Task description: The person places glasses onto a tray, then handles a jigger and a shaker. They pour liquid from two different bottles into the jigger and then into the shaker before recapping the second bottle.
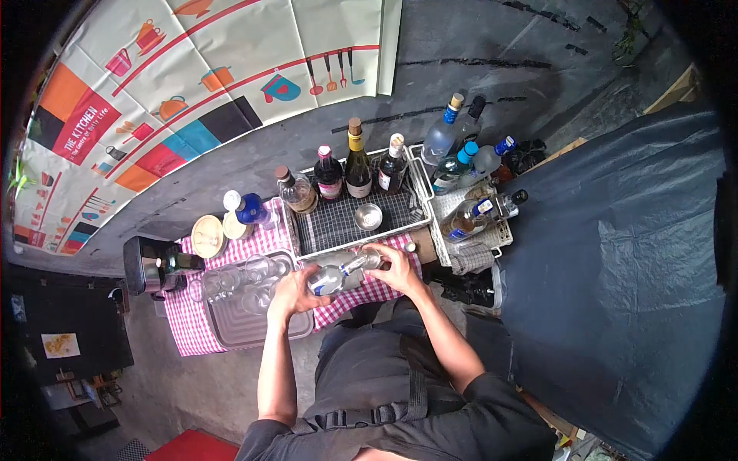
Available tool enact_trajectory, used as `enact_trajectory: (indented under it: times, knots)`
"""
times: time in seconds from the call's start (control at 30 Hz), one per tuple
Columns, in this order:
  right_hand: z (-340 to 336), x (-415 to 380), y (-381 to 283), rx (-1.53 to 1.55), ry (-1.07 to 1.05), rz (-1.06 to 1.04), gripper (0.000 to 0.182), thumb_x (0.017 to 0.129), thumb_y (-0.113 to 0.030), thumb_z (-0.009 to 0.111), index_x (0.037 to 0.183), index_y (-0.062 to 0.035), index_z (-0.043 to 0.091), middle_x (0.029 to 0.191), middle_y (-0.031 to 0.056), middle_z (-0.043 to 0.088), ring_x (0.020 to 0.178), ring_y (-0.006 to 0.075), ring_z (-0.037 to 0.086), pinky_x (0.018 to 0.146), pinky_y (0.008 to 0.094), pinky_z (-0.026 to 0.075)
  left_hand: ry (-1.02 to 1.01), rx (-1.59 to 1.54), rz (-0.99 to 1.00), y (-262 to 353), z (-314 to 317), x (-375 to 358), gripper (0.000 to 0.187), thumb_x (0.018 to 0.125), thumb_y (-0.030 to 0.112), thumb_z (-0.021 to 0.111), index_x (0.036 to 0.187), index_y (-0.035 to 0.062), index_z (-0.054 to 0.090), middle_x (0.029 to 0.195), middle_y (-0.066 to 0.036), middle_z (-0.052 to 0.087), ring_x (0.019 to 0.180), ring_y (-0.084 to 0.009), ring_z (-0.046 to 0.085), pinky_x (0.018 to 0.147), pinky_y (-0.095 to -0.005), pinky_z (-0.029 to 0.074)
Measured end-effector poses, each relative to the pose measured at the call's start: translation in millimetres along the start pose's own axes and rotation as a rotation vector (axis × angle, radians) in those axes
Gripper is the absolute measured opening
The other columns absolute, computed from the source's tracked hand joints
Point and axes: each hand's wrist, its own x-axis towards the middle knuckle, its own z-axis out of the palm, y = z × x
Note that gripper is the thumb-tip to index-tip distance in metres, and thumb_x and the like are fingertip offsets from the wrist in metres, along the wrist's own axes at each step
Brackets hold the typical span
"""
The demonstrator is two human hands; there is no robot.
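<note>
My left hand point(292, 293) is wrapped around the body of a clear glass bottle point(326, 281). The bottle lies tilted over the front of the table, its neck pointing right. In my right hand point(397, 271) is a small clear glass point(370, 259), held between thumb and fingers, with the bottle's neck right at its rim. Just beyond my right hand, a small metal bowl point(369, 217) rests in a white wire basket point(323, 247). To the left of my left hand, several clear glasses point(260, 267) stand on a grey plastic tray point(223, 332).
Several corked and capped bottles point(358, 165) line the back of the basket. A second white basket point(503, 237) on the right holds more bottles. A blue bottle point(250, 207), round wooden-lidded jars point(208, 236) and a black appliance point(146, 265) stand left on a checked cloth point(184, 326).
</note>
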Motion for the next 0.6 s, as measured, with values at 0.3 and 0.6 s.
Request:
enact_trajectory:
  times: [0.3, 0.6]
  knots:
    - [-11, -6, -16, 0.139, 0.015, 0.120, 0.058, 0.077, 0.004, 0.080, 0.131, -0.0012, 0.061, 0.126, 0.0093, 0.067, 0.109, 0.0165, 0.065, 0.095, 0.0314, 0.054, 0.121, -0.573, 0.085, -9, 56, -7, 0.065, 0.066, 0.034, 0.086, 0.119, 0.0033, 0.063, 0.101, -0.014, 0.073, 0.094, -0.0252, 0.070, 0.086, -0.0382, 0.053]
    - [-12, -3, 5, -0.574, 0.031, -0.015, 0.064, 0.073, -0.007, 0.082, 0.133, -0.0048, 0.061, 0.115, 0.0167, 0.060, 0.114, 0.0353, 0.059, 0.100, 0.0417, 0.048, 0.110, -0.792, -0.011, -8, 63, -29, 0.055, 0.069, 0.019, 0.086, 0.116, 0.0037, 0.063, 0.097, -0.005, 0.070, 0.088, -0.0121, 0.063, 0.081, -0.0319, 0.053]
